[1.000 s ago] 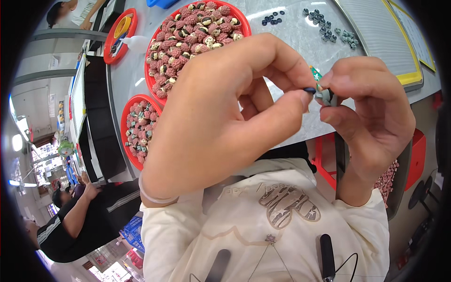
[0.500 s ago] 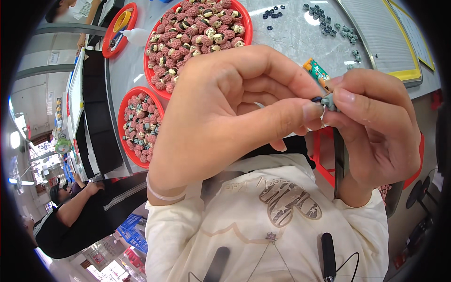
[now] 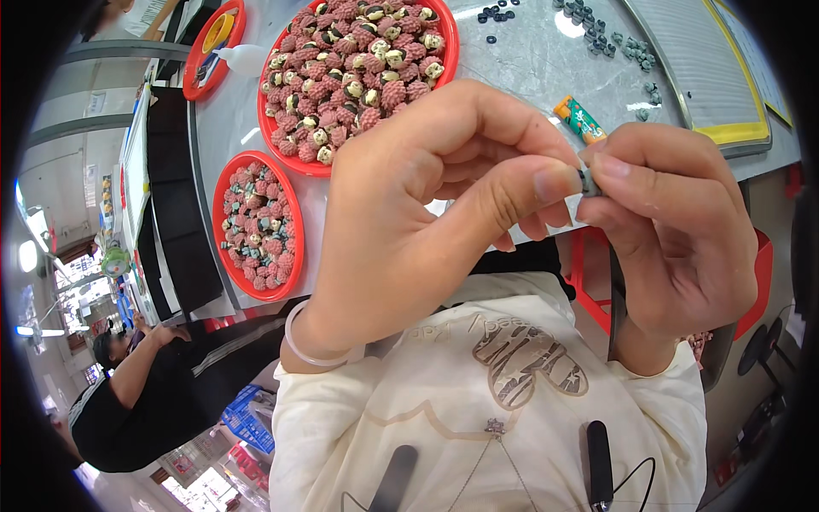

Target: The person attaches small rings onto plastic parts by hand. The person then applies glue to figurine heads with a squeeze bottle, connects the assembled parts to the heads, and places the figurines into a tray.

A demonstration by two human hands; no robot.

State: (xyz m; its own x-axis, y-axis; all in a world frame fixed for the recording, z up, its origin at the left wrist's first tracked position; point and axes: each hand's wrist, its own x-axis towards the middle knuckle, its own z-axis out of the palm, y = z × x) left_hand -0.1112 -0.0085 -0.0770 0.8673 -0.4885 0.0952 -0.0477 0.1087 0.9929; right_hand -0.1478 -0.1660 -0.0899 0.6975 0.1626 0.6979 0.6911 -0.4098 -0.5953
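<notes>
Both hands meet above the near table edge, fingertips touching. Between the thumb and forefinger of my right hand point(image 3: 682, 213) is a small grey-green moulded piece point(image 3: 589, 183). My left hand point(image 3: 418, 205) is pinched closed against the left side of that piece, where a dark bit shows; the fingertips mostly cover it. Similar grey-green pieces point(image 3: 636, 53) lie at the far right of the table, near several small black rings point(image 3: 492, 15). Behind my fingers lies a green tube-like object with an orange end point(image 3: 580, 119).
A large red basin point(image 3: 453, 51) holds many pink knobbly figures with cream and black parts. Left of my hands, a smaller red basin point(image 3: 298, 213) holds pink and grey-green pieces. A white squeeze bottle point(image 3: 243, 60) stands beside a red tray point(image 3: 189, 85). A person in black point(image 3: 171, 410) is at left.
My left fingertips have closed in on the grey-green piece, and the dark ring that showed between the hands is now mostly covered. My left wrist has shifted slightly right.
</notes>
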